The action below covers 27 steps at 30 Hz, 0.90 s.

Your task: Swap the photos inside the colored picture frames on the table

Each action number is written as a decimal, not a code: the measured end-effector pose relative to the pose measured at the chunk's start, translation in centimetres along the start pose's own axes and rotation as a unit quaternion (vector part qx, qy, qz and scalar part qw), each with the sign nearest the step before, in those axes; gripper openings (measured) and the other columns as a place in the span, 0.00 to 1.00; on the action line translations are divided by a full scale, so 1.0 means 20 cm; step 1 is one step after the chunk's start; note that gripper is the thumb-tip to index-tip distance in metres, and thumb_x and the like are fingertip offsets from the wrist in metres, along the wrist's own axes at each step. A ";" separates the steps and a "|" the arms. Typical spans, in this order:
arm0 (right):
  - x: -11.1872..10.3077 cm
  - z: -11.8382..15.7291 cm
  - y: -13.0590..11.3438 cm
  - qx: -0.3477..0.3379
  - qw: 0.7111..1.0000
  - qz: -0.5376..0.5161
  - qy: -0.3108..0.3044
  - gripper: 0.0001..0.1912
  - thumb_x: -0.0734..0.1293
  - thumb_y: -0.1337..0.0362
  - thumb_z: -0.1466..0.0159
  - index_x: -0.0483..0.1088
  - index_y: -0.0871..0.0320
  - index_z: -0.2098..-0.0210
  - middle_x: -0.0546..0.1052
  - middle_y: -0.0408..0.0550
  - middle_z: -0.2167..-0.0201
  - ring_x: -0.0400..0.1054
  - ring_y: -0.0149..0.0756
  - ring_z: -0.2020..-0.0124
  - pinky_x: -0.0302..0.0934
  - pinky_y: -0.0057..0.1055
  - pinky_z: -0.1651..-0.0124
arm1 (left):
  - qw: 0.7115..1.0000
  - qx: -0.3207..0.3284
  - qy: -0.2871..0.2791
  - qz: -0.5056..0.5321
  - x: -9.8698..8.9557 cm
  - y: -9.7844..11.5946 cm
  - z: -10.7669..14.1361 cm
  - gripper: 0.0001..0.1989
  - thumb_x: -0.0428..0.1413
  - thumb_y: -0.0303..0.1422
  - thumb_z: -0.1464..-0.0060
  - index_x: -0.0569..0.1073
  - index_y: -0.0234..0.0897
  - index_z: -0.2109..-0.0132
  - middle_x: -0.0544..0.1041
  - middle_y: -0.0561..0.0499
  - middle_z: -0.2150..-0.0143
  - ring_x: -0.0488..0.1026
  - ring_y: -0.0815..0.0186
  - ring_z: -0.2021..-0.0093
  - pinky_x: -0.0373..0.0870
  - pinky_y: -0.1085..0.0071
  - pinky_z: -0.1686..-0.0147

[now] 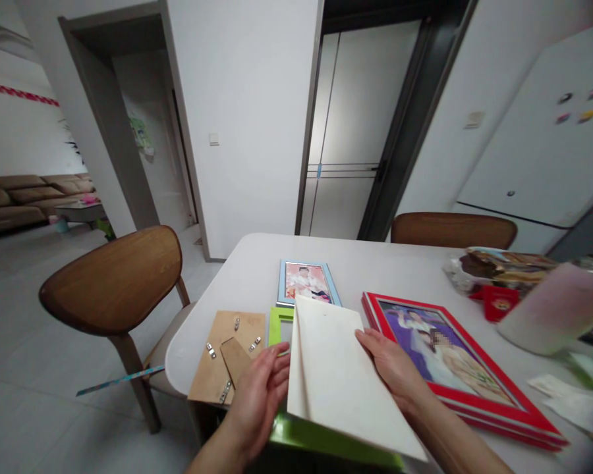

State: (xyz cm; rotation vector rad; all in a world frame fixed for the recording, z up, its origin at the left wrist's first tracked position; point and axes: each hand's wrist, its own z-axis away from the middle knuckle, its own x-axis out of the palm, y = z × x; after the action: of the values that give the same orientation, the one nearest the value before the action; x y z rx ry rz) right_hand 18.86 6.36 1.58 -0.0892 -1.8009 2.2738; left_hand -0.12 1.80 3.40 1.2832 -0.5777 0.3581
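A white sheet [340, 368], perhaps folded or doubled along its left side, is held up over the table. My right hand [390, 365] grips its right edge, thumb on the front face. Beside the left edge is my left hand [261, 395], palm turned toward the sheet with loosely bent fingers; it does not visibly grip it. Behind and below the sheet lies a lime green picture frame [275, 324], mostly hidden. To the left lies a wooden frame backing [207, 378] with metal clips and a brown stand flap.
A light blue framed photo [282, 283] lies farther back. Stacked red frames [538, 421] with a photo lie at right, near a pinkish jug [538, 309], a red packet [501, 303] and plastic bags. Wooden chairs [123, 276] stand around the white table [356, 253].
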 end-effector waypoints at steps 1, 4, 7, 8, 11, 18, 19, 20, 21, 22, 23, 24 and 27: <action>0.00 -0.01 0.00 0.009 1.000 0.010 -0.003 0.11 0.59 0.65 0.44 0.64 0.61 0.62 0.75 0.50 0.71 0.69 0.36 0.71 0.63 0.30 0.72 | 0.999 0.011 0.011 -0.033 -0.03 0.00 -0.02 0.18 0.54 0.40 0.54 0.68 0.31 0.58 0.73 0.41 0.60 0.69 0.57 0.57 0.62 0.63 0.55; 0.03 -0.05 0.01 0.011 0.999 0.039 -0.004 0.12 0.58 0.66 0.45 0.64 0.61 0.62 0.75 0.48 0.76 0.70 0.36 0.74 0.63 0.29 0.74 | 0.972 0.074 0.032 -0.219 -0.10 -0.03 -0.05 0.21 0.56 0.34 0.56 0.65 0.31 0.54 0.69 0.39 0.53 0.65 0.57 0.52 0.59 0.63 0.52; 0.06 -0.09 0.04 -0.006 0.997 0.077 -0.001 0.13 0.57 0.66 0.47 0.65 0.61 0.63 0.76 0.47 0.77 0.70 0.36 0.75 0.63 0.29 0.74 | 0.904 0.134 0.029 -0.405 -0.13 -0.07 -0.04 0.23 0.55 0.30 0.58 0.65 0.33 0.51 0.66 0.41 0.49 0.60 0.57 0.48 0.52 0.63 0.47; 0.07 -0.10 0.05 -0.016 0.995 0.093 0.001 0.14 0.57 0.66 0.47 0.65 0.61 0.63 0.76 0.47 0.77 0.70 0.36 0.75 0.63 0.29 0.74 | 0.884 0.142 0.024 -0.445 -0.13 -0.08 -0.03 0.24 0.55 0.29 0.58 0.65 0.34 0.50 0.65 0.42 0.48 0.58 0.57 0.47 0.50 0.62 0.46; 0.08 -0.13 0.06 -0.051 0.987 0.155 0.009 0.16 0.56 0.65 0.48 0.66 0.62 0.61 0.76 0.47 0.75 0.70 0.36 0.73 0.62 0.29 0.71 | 0.853 0.148 -0.007 -0.501 -0.13 -0.09 0.00 0.27 0.55 0.29 0.59 0.63 0.33 0.48 0.60 0.41 0.44 0.54 0.56 0.44 0.46 0.61 0.45; 0.10 -0.16 0.03 -0.134 0.916 0.377 -0.001 0.15 0.56 0.65 0.48 0.70 0.62 0.67 0.75 0.53 0.70 0.69 0.40 0.67 0.59 0.30 0.65 | 0.836 0.143 -0.048 -0.528 -0.13 -0.09 0.00 0.24 0.56 0.26 0.61 0.67 0.35 0.52 0.62 0.42 0.45 0.55 0.54 0.44 0.44 0.57 0.44; 0.10 -0.16 0.03 -0.145 0.899 0.413 0.006 0.14 0.56 0.65 0.48 0.70 0.62 0.67 0.75 0.55 0.69 0.68 0.41 0.65 0.58 0.32 0.64 | 0.829 0.147 -0.050 -0.537 -0.14 -0.09 0.00 0.24 0.55 0.26 0.61 0.68 0.35 0.52 0.63 0.42 0.46 0.55 0.53 0.45 0.45 0.57 0.45; 0.10 -0.16 0.03 -0.154 0.881 0.447 0.016 0.14 0.57 0.64 0.47 0.70 0.63 0.67 0.74 0.57 0.68 0.68 0.43 0.64 0.57 0.34 0.63 | 0.823 0.153 -0.053 -0.545 -0.14 -0.10 -0.01 0.24 0.55 0.26 0.61 0.68 0.36 0.52 0.63 0.42 0.46 0.56 0.53 0.45 0.45 0.56 0.45; 0.11 -0.15 0.03 -0.160 0.863 0.479 0.027 0.15 0.57 0.62 0.47 0.69 0.63 0.67 0.74 0.59 0.68 0.67 0.45 0.64 0.56 0.36 0.63 | 0.817 0.158 -0.055 -0.553 -0.13 -0.10 -0.02 0.23 0.55 0.26 0.60 0.68 0.35 0.52 0.64 0.41 0.46 0.56 0.53 0.45 0.45 0.56 0.45; 0.11 -0.15 0.03 -0.163 0.845 0.507 0.038 0.15 0.57 0.61 0.46 0.69 0.64 0.66 0.73 0.60 0.68 0.67 0.47 0.64 0.55 0.37 0.63 | 0.811 0.162 -0.057 -0.559 -0.13 -0.11 -0.02 0.23 0.56 0.26 0.60 0.68 0.35 0.52 0.64 0.41 0.47 0.57 0.52 0.45 0.45 0.56 0.45; 0.11 -0.15 0.03 -0.166 0.829 0.531 0.048 0.16 0.57 0.60 0.46 0.69 0.64 0.65 0.73 0.61 0.68 0.67 0.47 0.64 0.55 0.38 0.64 | 0.807 0.165 -0.059 -0.564 -0.13 -0.12 -0.02 0.23 0.56 0.26 0.60 0.68 0.35 0.52 0.64 0.41 0.47 0.57 0.52 0.46 0.45 0.55 0.45; 0.12 -0.14 0.03 -0.167 0.815 0.551 0.056 0.17 0.57 0.59 0.46 0.68 0.65 0.64 0.72 0.61 0.68 0.66 0.47 0.65 0.55 0.38 0.64 | 0.803 0.167 -0.060 -0.568 -0.13 -0.12 -0.02 0.23 0.55 0.25 0.60 0.68 0.34 0.52 0.64 0.40 0.47 0.57 0.51 0.46 0.45 0.55 0.45; 0.11 -0.12 0.04 -0.179 0.785 0.589 0.068 0.18 0.58 0.59 0.45 0.65 0.64 0.60 0.70 0.60 0.65 0.66 0.45 0.65 0.55 0.37 0.66 | 0.796 0.179 -0.062 -0.575 -0.13 -0.09 0.01 0.23 0.53 0.25 0.58 0.66 0.33 0.50 0.63 0.39 0.46 0.56 0.53 0.45 0.46 0.56 0.45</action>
State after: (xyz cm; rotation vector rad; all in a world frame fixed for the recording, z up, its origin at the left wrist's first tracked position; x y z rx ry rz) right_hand 17.03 9.01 0.53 -1.8614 -2.4059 2.2936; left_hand -1.32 1.31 0.45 1.7917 0.2579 -0.6785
